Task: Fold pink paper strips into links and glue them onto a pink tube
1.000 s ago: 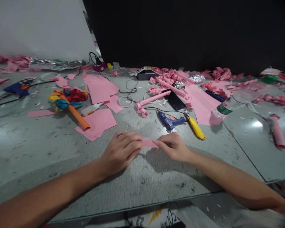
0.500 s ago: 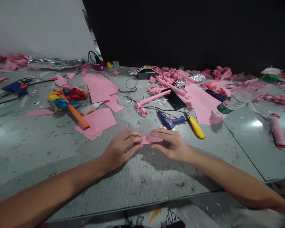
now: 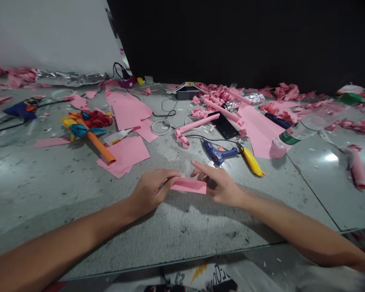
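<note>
A narrow folded strip of pink paper spans the gap between my hands, just above the table's front part. My left hand pinches its left end between thumb and fingers. At the other end, my right hand is closed on the strip, its index finger stretched out above and the other fingers curled behind; the exact hold is partly hidden. Beyond my right hand lies a blue hot glue gun, beside a yellow object. Pink paper sheets lie beyond my left hand.
An orange tube with crumpled coloured paper and a white glue tube lie at left. Farther back are a black phone, a rolled pink tube and pink scraps. A clear bottle lies at right, near another pink tube.
The pink paper strip is turned so more of its length shows. My right index finger has lifted off it, and the right hand's other fingers have curled.
</note>
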### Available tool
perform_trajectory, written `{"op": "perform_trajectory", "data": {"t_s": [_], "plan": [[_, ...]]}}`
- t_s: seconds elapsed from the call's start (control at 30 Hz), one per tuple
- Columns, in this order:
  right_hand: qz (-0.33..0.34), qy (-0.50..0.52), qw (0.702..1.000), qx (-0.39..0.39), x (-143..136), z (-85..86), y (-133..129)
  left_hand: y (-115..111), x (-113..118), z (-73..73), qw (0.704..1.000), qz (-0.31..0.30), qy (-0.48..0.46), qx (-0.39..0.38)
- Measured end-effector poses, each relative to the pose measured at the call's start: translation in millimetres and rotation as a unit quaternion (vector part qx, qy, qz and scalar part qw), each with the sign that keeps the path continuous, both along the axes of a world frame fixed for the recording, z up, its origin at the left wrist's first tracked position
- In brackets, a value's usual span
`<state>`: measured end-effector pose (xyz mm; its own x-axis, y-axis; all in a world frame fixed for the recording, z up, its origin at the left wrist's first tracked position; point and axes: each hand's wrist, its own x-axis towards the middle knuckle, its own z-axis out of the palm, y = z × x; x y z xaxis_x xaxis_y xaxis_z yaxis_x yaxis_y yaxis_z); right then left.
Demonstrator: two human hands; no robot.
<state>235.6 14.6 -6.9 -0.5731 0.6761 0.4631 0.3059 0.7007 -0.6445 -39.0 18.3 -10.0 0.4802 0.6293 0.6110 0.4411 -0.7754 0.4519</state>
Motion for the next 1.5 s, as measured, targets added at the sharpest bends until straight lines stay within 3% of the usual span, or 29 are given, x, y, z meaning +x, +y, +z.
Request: {"op": "perform_trajectory", "data": {"t_s": [0.1,0.23,0.37,0.57,0.7,0.8,1.07,1.27,1.5], "plan": [[-0.030,-0.021,0.993,0.111,2,4.0,-1,0,0,-0.6,1.000,0.006,-0.006,0.010],[-0.025,-0.058,0.954,0.292,4,10.8,0,0,0,-0.5,1.000,0.020,-0.001,0.006],[-0.007,-0.097,0.935,0.342,3,11.5,1,0,0,-0.2,1.000,0.022,0.009,-0.014],[-0.019,-0.150,0.935,0.322,1,7.2,1,1,1,0.8,0.999,0.012,0.028,-0.026],[-0.050,-0.160,0.942,0.291,3,6.2,3,-2,1,2.9,0.997,0.033,-0.003,0.067],[-0.080,-0.150,0.946,0.276,3,7.1,5,-6,1,2.7,0.993,0.017,0.039,0.113],[-0.033,-0.113,0.970,0.212,2,0.9,10,-2,3,1.0,0.992,0.015,0.090,0.084],[-0.049,-0.119,0.973,0.194,3,0.3,11,-2,4,0.4,0.991,0.012,0.121,0.059],[-0.045,-0.123,0.977,0.171,1,1.0,9,-2,1,0.4,0.987,0.018,0.138,0.083]]}}
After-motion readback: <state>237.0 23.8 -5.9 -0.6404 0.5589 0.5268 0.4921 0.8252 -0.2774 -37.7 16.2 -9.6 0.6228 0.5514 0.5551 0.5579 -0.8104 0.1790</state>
